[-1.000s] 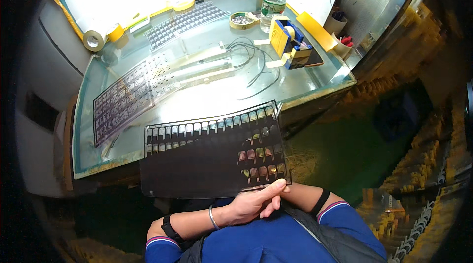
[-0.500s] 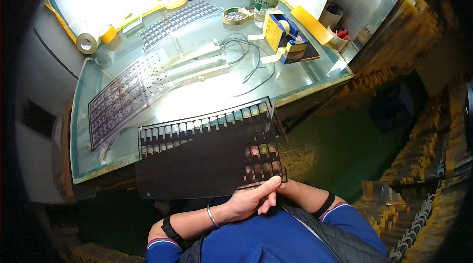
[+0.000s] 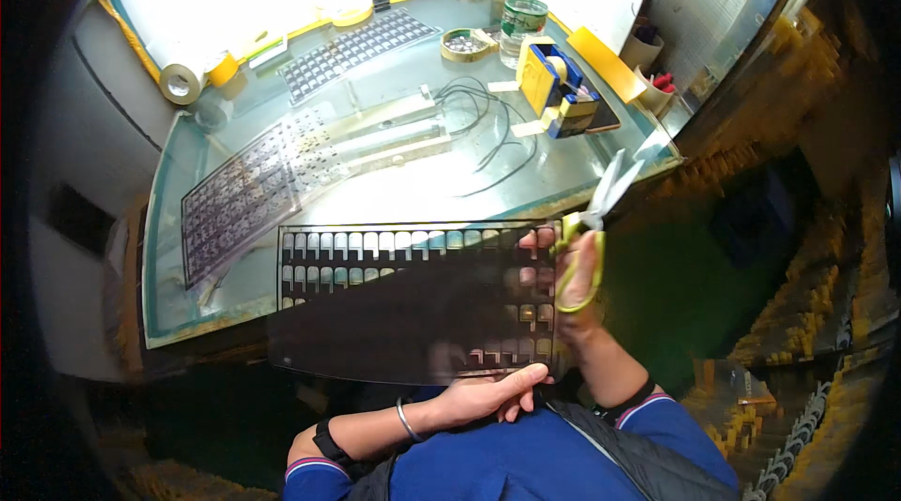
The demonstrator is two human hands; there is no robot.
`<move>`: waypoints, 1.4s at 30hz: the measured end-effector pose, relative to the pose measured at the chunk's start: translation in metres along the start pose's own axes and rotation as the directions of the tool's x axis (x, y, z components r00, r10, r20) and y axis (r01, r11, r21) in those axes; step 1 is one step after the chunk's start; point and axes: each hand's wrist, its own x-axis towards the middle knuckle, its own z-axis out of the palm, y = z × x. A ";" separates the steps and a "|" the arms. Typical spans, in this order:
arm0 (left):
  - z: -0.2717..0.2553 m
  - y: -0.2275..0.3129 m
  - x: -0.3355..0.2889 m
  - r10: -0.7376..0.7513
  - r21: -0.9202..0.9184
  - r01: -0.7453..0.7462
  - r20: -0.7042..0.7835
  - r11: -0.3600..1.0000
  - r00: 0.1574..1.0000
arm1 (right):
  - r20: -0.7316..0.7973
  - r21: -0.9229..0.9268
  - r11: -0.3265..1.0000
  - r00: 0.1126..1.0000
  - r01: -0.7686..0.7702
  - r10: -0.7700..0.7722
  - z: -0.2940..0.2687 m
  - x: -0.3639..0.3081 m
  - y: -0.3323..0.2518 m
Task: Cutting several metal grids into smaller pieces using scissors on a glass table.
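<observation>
A dark film sheet (image 3: 375, 327) with rows of small clear windows hangs in front of me, its top edge overlapping the near side of the glass table. My left hand (image 3: 493, 393) is closed on its lower edge near the right corner, thumb on top. At the sheet's right edge, my right hand (image 3: 580, 271) grips yellow-handled scissors (image 3: 601, 205). Their blades point up and away, slightly apart. Some right fingers seem to show through the windows behind the sheet.
The glass table (image 3: 375, 199) carries a second patterned sheet (image 3: 249, 191), a window-patterned sheet (image 3: 352, 51), black cables (image 3: 483, 116) and a blue-and-yellow tape dispenser (image 3: 554, 88). A clear bottle (image 3: 519, 27) and tape rolls (image 3: 180, 84) stand farther back.
My right hand has come up from behind the lower right corner to the sheet's right edge, bringing scissors into view. The sheet has tilted more level and its right side dropped.
</observation>
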 end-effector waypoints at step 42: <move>-0.072 0.009 -0.005 0.338 -0.363 -0.623 -0.600 0.693 0.725 | 0.355 -0.413 0.874 0.838 -0.257 0.414 -0.010 -0.056 0.028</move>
